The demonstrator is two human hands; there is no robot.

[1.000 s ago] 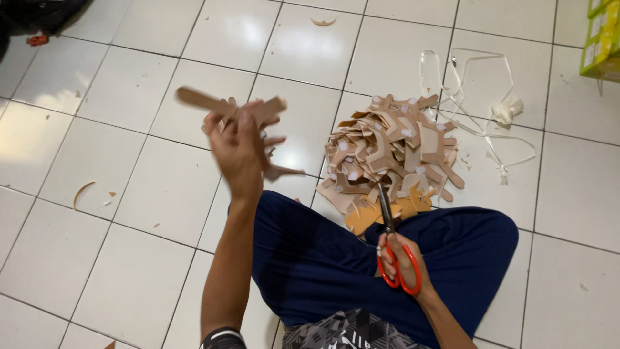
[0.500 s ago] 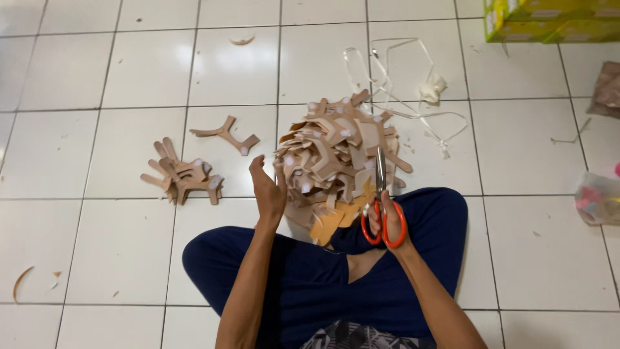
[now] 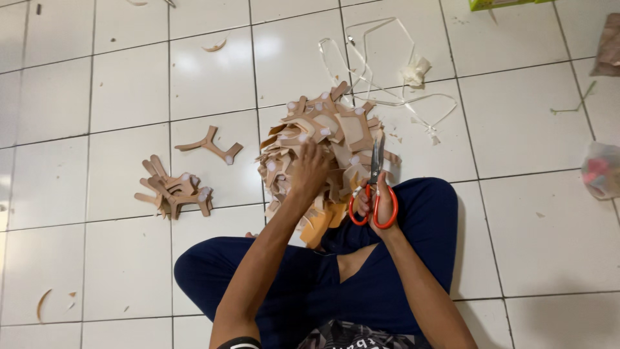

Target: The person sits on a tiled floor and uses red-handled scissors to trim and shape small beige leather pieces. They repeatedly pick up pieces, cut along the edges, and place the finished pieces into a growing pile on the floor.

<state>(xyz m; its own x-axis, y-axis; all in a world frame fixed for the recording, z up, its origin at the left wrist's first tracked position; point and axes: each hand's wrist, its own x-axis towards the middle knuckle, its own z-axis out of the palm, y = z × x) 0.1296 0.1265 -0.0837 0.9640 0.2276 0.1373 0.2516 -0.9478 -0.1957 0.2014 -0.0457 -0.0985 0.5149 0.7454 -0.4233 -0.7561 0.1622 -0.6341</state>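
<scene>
A big heap of tan leather-like cut pieces (image 3: 332,129) with small white dots lies on the white tiled floor in front of my crossed legs in dark blue trousers (image 3: 310,284). My left hand (image 3: 309,169) rests on the heap's near side, fingers spread over the pieces; whether it grips one I cannot tell. My right hand (image 3: 381,205) holds red-handled scissors (image 3: 374,187), blades pointing up against the heap's right edge. A small stack of the same pieces (image 3: 173,190) lies to the left, with a single Y-shaped piece (image 3: 212,146) beside it.
Tangled white plastic strips and a crumpled white scrap (image 3: 413,68) lie behind the heap. A green box (image 3: 504,4) sits at the top edge, a plastic bag with coloured contents (image 3: 602,169) at the right edge. Small offcuts (image 3: 42,302) dot the tiles at left.
My left hand held a piece up high, that piece now lies on the floor at left, and the hand has come down onto the heap. The scissors stayed in my right hand.
</scene>
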